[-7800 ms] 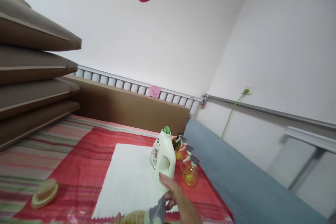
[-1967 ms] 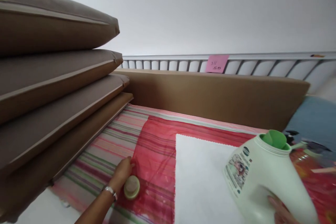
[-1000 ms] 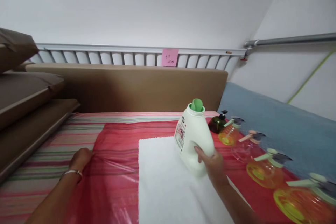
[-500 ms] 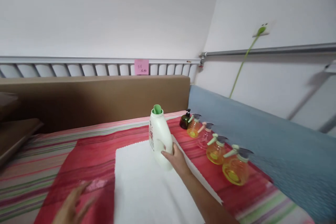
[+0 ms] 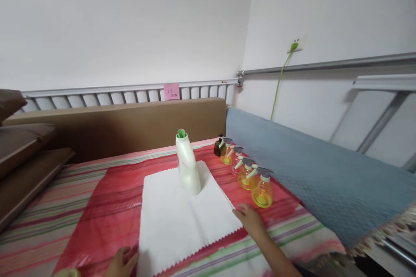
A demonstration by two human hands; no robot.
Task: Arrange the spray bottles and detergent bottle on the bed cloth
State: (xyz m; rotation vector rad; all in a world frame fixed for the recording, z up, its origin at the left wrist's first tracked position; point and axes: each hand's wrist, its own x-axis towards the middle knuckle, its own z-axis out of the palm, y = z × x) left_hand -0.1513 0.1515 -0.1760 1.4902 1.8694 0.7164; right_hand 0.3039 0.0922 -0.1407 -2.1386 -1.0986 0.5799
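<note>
A white detergent jug (image 5: 187, 165) with an open green spout stands by itself on the far part of a white cloth (image 5: 182, 214). The cloth lies flat on a red plastic sheet (image 5: 107, 207). My right hand (image 5: 248, 219) rests at the cloth's right edge with its fingers stretched out flat and nothing in it. My left hand (image 5: 122, 261) shows only partly at the bottom edge, fingers apart, touching the red sheet by the cloth's near left corner. A pale round thing (image 5: 69, 272), cut off by the frame, lies just left of that hand.
A row of orange spray bottles (image 5: 248, 175) and a dark pump bottle (image 5: 218, 148) stand right of the cloth, along a blue blanket (image 5: 308, 173). A brown headboard (image 5: 113, 125) runs behind. Brown cushions (image 5: 22, 156) are stacked at the left. A striped cover (image 5: 35, 225) lies under the sheet.
My right hand has let go of the jug and drawn back to the cloth's right edge. The jug now stands alone. My left hand has settled by the cloth's near left corner.
</note>
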